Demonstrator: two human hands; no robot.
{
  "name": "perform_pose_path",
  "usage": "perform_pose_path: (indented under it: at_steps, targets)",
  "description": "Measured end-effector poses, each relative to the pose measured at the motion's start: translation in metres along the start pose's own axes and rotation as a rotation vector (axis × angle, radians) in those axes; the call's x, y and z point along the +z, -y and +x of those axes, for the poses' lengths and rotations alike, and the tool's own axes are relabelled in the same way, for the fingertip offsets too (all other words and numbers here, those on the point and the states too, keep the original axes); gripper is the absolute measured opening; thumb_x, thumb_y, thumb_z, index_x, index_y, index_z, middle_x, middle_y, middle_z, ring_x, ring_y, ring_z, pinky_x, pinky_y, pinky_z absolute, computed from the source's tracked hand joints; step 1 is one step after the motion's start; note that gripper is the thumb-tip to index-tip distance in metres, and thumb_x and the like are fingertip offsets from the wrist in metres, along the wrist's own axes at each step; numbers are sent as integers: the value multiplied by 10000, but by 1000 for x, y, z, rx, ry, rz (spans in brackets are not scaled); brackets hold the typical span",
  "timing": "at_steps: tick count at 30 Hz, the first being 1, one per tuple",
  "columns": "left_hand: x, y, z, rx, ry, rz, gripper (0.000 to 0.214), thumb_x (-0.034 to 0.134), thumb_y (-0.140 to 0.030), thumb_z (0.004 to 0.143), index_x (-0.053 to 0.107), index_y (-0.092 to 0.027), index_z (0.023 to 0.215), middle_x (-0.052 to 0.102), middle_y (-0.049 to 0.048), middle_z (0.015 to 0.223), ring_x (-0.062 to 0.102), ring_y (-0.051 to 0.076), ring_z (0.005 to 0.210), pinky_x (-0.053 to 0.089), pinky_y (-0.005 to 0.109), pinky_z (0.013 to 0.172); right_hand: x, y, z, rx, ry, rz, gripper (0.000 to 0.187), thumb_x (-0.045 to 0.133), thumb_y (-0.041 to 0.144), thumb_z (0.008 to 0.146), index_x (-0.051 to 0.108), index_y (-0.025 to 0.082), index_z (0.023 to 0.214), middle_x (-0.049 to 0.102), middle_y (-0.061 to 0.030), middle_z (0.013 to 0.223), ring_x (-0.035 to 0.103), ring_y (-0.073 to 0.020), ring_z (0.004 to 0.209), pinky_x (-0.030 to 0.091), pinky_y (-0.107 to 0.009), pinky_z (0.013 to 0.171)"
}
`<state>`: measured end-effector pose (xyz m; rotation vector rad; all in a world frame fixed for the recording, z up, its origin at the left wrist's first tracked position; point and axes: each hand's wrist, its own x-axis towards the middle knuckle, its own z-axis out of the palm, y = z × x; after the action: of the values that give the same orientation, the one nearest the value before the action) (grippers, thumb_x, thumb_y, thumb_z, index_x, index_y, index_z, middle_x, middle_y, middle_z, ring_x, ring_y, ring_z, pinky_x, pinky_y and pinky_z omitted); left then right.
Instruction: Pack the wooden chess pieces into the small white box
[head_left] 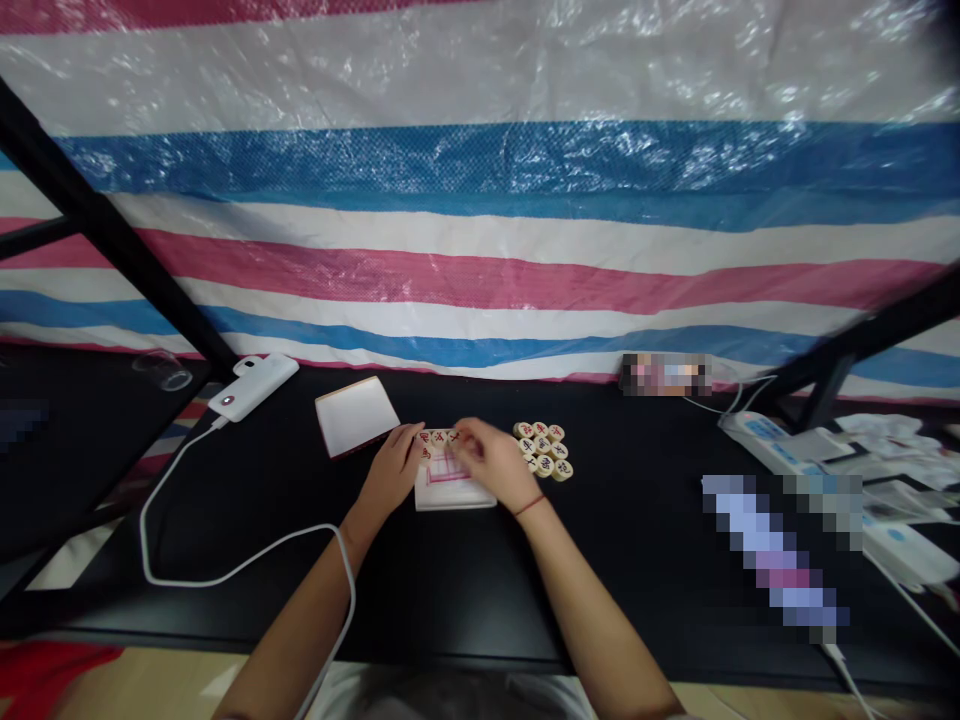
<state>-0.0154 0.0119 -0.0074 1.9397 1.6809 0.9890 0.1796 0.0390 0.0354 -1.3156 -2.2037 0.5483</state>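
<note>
A shallow white box (455, 497) with pink-red lines inside lies in front of me. Along its far edge sits a row of round xiangqi pieces (439, 438) with red characters, and another lies at the left. My left hand (394, 467) holds the box by its left side, fingers bent over the edge. My right hand (495, 462) reaches over the box from the right. Its blurred fingers are pinched at a xiangqi piece (454, 437) in the row, and they partly hide it. Right of the box stand several more xiangqi pieces (541, 446), grouped closely, with red and dark characters.
A box lid (358, 415) lies white side up behind my left hand. A white power bank (255, 387) trails a cable (247, 560) over my left forearm. A clear glass (165, 370) lies at far left. At right are a power strip (772, 445) and a blurred-out object (772, 550).
</note>
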Motion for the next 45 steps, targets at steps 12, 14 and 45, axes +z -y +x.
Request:
perform_pose_path:
  at_steps: [12,14,45]
  targets:
    - [4,0,-2,2,-39,-49,353,412,-356,956,547,-191,1237,570,98,1196,563,204,1137,427,377,1043,-63,-71,29,490,279,-288,336,609,346,810,708,186,1089,724,-83,1034,664,-224,973,467,-273,811]
    - [3,1,-3,2,-47,-54,345,418,-352,955,546,-197,1236,567,93,1187,573,194,1099,436,369,1030,-62,-71,30,475,279,-295,317,603,340,819,714,189,1075,727,-83,1027,666,-226,970,468,-270,797]
    - [-9,-23,8,356,37,111,87,610,-284,865,669,-221,872,679,24,954,620,172,923,454,339,894,-8,-21,-2,146,-189,629,393,665,426,790,598,209,1110,701,-68,1010,660,-124,673,548,-256,647]
